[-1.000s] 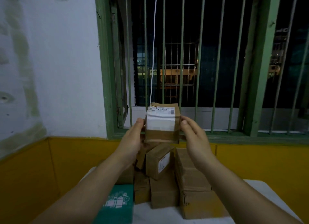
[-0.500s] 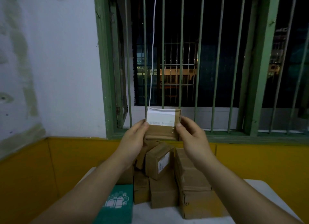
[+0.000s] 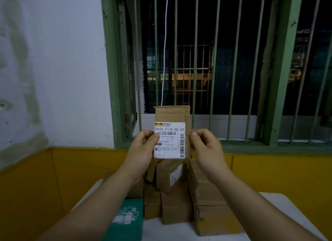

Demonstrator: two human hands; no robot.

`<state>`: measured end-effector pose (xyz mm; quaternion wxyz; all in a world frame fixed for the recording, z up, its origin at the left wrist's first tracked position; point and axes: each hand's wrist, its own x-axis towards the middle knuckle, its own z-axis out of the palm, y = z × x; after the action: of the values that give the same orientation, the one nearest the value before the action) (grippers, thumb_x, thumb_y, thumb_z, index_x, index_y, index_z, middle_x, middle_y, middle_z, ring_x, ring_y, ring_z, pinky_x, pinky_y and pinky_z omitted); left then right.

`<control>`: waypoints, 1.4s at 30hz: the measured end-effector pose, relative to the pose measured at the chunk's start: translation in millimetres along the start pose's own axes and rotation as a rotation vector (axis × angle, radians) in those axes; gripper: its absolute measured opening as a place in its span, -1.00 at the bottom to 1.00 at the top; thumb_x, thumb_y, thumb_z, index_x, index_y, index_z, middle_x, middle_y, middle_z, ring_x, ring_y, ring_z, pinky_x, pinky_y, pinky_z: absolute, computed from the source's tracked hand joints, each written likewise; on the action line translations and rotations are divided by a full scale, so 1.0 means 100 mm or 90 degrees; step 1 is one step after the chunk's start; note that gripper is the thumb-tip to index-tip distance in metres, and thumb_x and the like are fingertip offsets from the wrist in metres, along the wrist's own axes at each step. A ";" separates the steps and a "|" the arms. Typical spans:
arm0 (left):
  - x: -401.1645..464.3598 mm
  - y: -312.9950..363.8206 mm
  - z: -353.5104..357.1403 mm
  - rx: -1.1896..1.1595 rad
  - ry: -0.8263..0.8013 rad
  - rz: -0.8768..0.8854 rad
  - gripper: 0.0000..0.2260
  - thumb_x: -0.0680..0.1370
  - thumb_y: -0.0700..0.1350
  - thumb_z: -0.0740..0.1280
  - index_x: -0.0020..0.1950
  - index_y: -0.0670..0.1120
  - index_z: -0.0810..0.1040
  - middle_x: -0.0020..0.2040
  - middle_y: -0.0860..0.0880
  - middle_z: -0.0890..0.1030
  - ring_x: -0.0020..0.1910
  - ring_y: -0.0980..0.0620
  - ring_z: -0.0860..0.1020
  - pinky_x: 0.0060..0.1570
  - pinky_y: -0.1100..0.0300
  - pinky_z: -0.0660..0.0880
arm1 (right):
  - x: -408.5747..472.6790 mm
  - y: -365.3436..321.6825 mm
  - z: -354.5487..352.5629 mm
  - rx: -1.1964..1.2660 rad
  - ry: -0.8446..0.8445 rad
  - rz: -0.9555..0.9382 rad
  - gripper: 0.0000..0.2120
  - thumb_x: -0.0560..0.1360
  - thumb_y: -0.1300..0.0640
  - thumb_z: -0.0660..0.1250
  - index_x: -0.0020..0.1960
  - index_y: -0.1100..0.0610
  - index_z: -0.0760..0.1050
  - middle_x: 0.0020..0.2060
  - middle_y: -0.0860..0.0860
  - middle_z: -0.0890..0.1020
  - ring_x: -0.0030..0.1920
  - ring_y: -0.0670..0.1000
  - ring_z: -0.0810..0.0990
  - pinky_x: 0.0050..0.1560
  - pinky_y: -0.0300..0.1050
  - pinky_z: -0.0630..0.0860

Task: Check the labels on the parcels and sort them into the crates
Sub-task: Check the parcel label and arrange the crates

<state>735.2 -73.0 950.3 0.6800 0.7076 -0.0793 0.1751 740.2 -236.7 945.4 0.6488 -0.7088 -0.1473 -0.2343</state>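
A small brown cardboard parcel is held upright at chest height in front of the window. Its white shipping label with barcodes faces me. My left hand pinches the parcel's left edge, thumb on the label. My right hand pinches its right edge. Beneath them, a pile of brown parcels sits on the white table. No crate is in view.
A green printed box lies at the pile's left on the table. A long taped carton forms the pile's right side. Behind stand a yellow-and-white wall and a green barred window.
The parcel has been turned in both hands so its full labelled face stands upright toward me; before, the label was folded over the top. The hands shifted grip to the side edges.
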 end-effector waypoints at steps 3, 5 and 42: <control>0.00 0.00 0.00 0.000 0.008 0.010 -0.90 0.64 -0.12 0.19 0.00 -0.01 0.48 -0.09 0.02 0.65 -0.25 0.25 0.64 -0.33 0.39 0.52 | 0.00 0.02 0.01 -0.028 0.001 -0.010 -0.93 0.59 0.15 0.27 -0.03 0.02 0.50 0.03 -0.08 0.60 0.10 -0.06 0.57 0.08 -0.09 0.58; 0.01 -0.01 -0.01 -0.004 0.017 0.022 -0.90 0.64 -0.16 0.19 0.01 0.00 0.47 -0.10 0.03 0.64 -0.27 0.26 0.63 -0.35 0.38 0.52 | 0.00 0.02 0.01 -0.045 -0.026 0.002 -0.69 0.52 0.08 0.38 0.22 -0.06 0.40 0.14 -0.16 0.49 0.20 -0.11 0.48 0.16 -0.10 0.53; -0.05 -0.10 -0.02 -0.147 -0.079 -0.055 -0.80 0.64 -0.10 0.16 0.15 -0.05 0.54 -0.08 -0.01 0.71 -0.11 0.08 0.68 -0.17 0.19 0.60 | -0.04 0.04 0.02 0.039 -0.100 0.072 -0.62 0.50 -0.08 0.34 0.29 -0.15 0.38 0.18 -0.14 0.53 0.19 -0.05 0.54 0.17 -0.05 0.55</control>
<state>733.7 -70.7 939.7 0.7577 0.6367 -0.1102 0.0911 739.3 -235.3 940.3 0.6690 -0.7120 -0.1644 -0.1360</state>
